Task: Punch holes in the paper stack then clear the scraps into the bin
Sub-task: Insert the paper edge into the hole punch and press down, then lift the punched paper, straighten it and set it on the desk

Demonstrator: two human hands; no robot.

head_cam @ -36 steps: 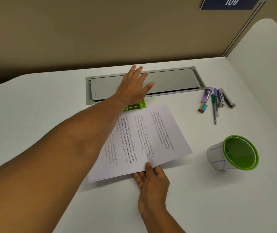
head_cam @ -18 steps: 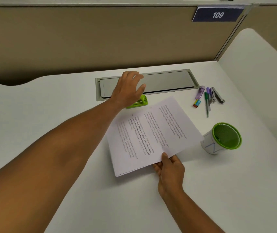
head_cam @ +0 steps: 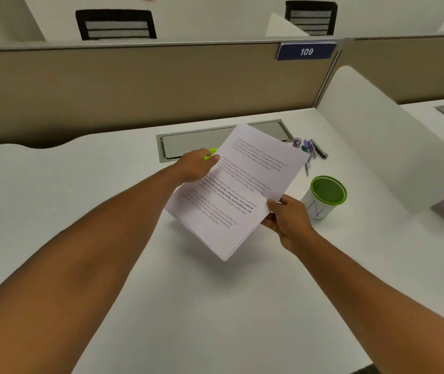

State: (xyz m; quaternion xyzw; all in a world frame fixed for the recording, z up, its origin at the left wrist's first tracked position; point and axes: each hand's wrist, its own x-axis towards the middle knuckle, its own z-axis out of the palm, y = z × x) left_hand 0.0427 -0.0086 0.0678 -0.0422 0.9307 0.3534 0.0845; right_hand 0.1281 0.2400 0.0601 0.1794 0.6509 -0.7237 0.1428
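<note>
I hold the printed paper stack (head_cam: 245,190) tilted above the white desk (head_cam: 215,306), its shadow on the surface below. My left hand (head_cam: 195,166) pinches the stack's left edge with the thumb on top. My right hand (head_cam: 288,215) grips the near right edge, thumb on the page. The bright green hole punch (head_cam: 211,153) shows as a sliver just behind my left fingers, by the front of the grey cable tray (head_cam: 188,141); most of it is hidden. The small bin (head_cam: 316,210), white with a green rim, stands to the right of my right hand.
Pens and small stationery (head_cam: 309,148) lie right of the tray, partly behind the paper. A white divider panel (head_cam: 377,136) rises on the right. A beige partition (head_cam: 134,90) with a "109" sign closes the back of the desk.
My left hand left the hole punch and took the paper's left edge. Both hands lifted the stack off the desk and tilted it. The camera view rose and pulled back.
</note>
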